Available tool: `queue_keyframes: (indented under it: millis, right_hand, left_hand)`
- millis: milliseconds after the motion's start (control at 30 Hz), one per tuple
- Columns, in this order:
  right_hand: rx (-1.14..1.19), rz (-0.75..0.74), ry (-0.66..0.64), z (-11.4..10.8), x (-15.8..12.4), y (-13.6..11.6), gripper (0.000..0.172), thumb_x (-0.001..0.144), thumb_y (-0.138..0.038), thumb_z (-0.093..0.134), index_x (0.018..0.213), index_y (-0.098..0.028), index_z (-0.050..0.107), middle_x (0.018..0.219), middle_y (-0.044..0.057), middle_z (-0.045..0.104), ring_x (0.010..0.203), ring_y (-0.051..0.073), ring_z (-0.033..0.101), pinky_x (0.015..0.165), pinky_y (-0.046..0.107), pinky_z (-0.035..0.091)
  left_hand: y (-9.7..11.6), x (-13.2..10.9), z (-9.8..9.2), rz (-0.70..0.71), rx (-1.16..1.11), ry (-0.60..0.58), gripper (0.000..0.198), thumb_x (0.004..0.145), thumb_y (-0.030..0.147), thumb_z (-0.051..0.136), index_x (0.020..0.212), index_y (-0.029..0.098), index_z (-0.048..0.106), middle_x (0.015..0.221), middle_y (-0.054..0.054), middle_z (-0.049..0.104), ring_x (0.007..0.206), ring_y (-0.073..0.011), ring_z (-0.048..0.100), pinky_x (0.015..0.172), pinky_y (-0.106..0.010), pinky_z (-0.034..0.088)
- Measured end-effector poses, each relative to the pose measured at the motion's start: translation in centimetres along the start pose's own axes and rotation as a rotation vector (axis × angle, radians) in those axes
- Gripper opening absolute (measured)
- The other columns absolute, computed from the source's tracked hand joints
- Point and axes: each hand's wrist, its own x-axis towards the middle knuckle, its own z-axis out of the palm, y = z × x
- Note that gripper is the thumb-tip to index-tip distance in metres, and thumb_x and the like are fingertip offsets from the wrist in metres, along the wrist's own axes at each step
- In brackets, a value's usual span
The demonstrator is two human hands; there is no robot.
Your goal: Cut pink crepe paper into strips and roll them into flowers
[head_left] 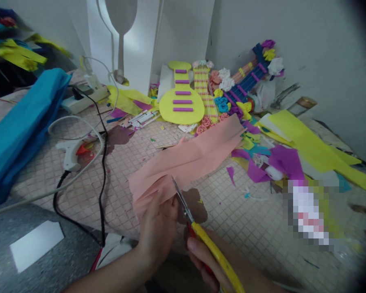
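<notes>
A long sheet of salmon-pink crepe paper (186, 158) lies across the tiled surface, its near end gathered in my left hand (160, 221). The fingers of that hand are closed on the paper. In my right hand (213, 256) is a pair of scissors (203, 236) with yellow and red handles. Their blades point up and away from me, and the tips are at the paper's near edge, just right of my left fingers. Whether the blades are parted cannot be made out.
A white glue gun (71, 154) with looping cables lies on the left, near blue crepe paper (27, 126). Behind stand a yellow paper guitar (182, 101) and a dark blue one (247, 87) with paper flowers. Purple scraps (285, 162) and yellow paper (311, 142) lie on the right.
</notes>
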Motion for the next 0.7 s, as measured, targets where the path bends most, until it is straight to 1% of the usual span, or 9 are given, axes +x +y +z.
queue_keyframes:
  millis: [67,233,400,533,700]
  right_hand:
    - [-0.01,0.011,-0.011,-0.1,0.1,0.06,0.052,0.073,-0.072,0.039,0.078,-0.02,0.037,0.053,-0.01,0.037,0.033,0.001,0.031,0.031,0.014,0.023]
    - [0.008,0.032,-0.044,-0.27,0.21,-0.13,0.05,0.074,-0.07,0.041,0.078,-0.02,0.038,0.053,-0.01,0.037,0.031,0.001,0.03,0.03,0.015,0.021]
    - [0.055,0.044,0.026,0.06,0.21,-0.01,0.052,0.072,-0.07,0.045,0.083,-0.019,0.041,0.056,-0.009,0.04,0.032,0.0,0.03,0.031,0.015,0.021]
    - [0.076,0.052,0.045,0.24,0.36,0.25,0.059,0.068,-0.075,0.044,0.085,-0.018,0.043,0.054,-0.009,0.04,0.031,0.001,0.03,0.03,0.015,0.02]
    - [0.114,0.103,0.073,0.34,0.46,0.26,0.062,0.064,-0.077,0.046,0.084,-0.018,0.045,0.051,-0.009,0.04,0.031,0.001,0.031,0.029,0.014,0.02]
  left_hand:
    - [0.01,0.03,0.01,-0.005,-0.007,0.002,0.037,0.09,0.022,0.034,0.121,0.015,0.053,0.112,-0.007,0.065,0.12,-0.0189,0.047,0.107,-0.034,0.028]
    - [0.07,0.31,0.12,0.056,-0.045,0.046,0.037,0.088,0.016,0.035,0.12,0.018,0.054,0.114,-0.006,0.063,0.124,-0.0173,0.043,0.109,-0.033,0.026]
    - [0.03,0.52,-0.18,0.038,-0.073,0.08,0.033,0.088,0.018,0.037,0.114,0.018,0.058,0.114,-0.006,0.064,0.124,-0.018,0.043,0.108,-0.033,0.027]
    - [0.0,0.46,-0.25,0.016,-0.064,0.072,0.032,0.088,0.02,0.038,0.111,0.016,0.06,0.111,-0.007,0.065,0.123,-0.0181,0.043,0.107,-0.032,0.029]
    - [-0.1,0.52,-0.23,0.07,-0.061,0.021,0.034,0.088,0.018,0.035,0.113,0.02,0.059,0.108,-0.005,0.066,0.123,-0.0171,0.044,0.108,-0.033,0.028]
